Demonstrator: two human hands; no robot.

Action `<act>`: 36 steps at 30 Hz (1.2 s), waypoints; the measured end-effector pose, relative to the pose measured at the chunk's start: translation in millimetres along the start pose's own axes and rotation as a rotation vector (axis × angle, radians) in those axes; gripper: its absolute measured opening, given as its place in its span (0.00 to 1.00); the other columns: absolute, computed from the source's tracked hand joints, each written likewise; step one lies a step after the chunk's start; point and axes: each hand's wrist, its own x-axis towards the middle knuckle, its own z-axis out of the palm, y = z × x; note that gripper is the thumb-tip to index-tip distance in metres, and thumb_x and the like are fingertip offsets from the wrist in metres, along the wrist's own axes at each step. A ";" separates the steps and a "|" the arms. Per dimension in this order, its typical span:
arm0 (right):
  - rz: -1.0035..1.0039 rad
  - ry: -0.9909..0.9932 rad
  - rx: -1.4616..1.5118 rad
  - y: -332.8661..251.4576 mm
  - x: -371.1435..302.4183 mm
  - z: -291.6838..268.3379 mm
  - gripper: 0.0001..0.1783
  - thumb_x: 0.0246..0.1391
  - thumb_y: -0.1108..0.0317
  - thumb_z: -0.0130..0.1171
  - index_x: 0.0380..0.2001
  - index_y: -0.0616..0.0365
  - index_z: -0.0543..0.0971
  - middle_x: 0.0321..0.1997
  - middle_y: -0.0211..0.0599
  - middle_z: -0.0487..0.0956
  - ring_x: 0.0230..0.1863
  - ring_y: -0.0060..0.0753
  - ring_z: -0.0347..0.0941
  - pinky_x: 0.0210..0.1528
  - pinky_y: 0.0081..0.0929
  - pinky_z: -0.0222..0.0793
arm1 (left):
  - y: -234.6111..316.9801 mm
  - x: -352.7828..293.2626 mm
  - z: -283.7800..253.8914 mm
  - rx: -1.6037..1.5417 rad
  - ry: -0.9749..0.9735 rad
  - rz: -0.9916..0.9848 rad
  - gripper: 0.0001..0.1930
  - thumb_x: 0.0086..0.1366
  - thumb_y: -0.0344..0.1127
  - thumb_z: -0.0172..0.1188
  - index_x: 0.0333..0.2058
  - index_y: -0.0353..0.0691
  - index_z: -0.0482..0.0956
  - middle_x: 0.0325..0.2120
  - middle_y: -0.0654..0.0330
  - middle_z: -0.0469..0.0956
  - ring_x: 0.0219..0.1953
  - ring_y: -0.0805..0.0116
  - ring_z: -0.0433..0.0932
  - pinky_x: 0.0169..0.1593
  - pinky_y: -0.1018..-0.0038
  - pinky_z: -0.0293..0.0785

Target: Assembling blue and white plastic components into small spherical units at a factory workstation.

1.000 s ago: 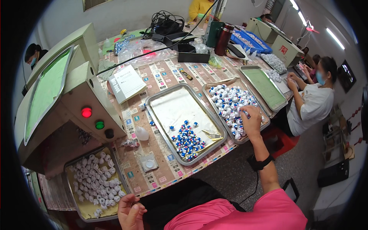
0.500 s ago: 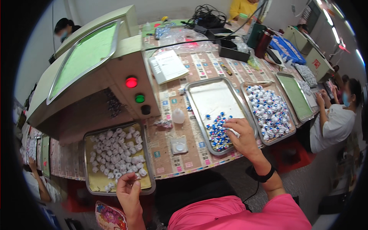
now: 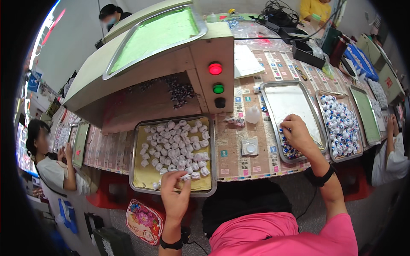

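Note:
My left hand [image 3: 174, 194] is over the near edge of a metal tray [image 3: 133, 170] lined with yellow. Its thumb and forefinger close on a small white piece [image 3: 186, 176], one of many rounded white pieces [image 3: 173, 145] in that tray. My right hand [image 3: 295, 131] is closed, fingertips pinched together, above a white-lined metal tray [image 3: 294, 100]. Under it lie small blue, red and white pieces [image 3: 287, 149], partly covered by the hand. Whatever its fingertips hold is hidden.
A beige box-shaped machine [image 3: 213, 47] with red and green lights stands behind the left tray, a green-lined tray [image 3: 158, 36] on top. A tray of white-and-blue pieces [image 3: 341, 128] is at right. A white bottle [image 3: 253, 115] stands between trays. Other people sit on both sides.
The view has swung left, so the bench appears further right. My right hand still hovers at its tray; the white bit seen under its fingers is now out of sight. My left hand stays by its tray.

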 end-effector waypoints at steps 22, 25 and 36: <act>0.204 -0.088 0.691 -84.2 -38.7 -0.8 0.12 0.50 0.76 0.62 0.40 0.60 0.81 0.34 0.37 0.79 0.34 0.27 0.77 0.35 0.22 0.71 | 31.3 -3.8 28.1 -0.413 -0.206 -0.030 0.10 0.55 0.23 0.63 0.38 0.35 0.79 0.40 0.57 0.71 0.39 0.71 0.74 0.38 0.76 0.74; -0.055 0.060 0.450 -86.1 -31.5 13.0 0.10 0.49 0.77 0.61 0.37 0.60 0.81 0.33 0.40 0.78 0.34 0.37 0.77 0.35 0.27 0.71 | 45.1 -10.8 29.5 -0.776 -0.261 -0.283 0.10 0.59 0.25 0.61 0.41 0.34 0.77 0.43 0.57 0.72 0.39 0.70 0.76 0.39 0.77 0.78; -0.133 0.037 0.143 -97.1 -16.3 35.0 0.07 0.44 0.76 0.63 0.30 0.58 0.82 0.29 0.39 0.77 0.30 0.43 0.76 0.32 0.34 0.71 | 35.3 -33.6 35.4 -1.228 -0.474 -0.600 0.15 0.59 0.30 0.64 0.44 0.33 0.73 0.30 0.57 0.76 0.31 0.69 0.78 0.36 0.76 0.77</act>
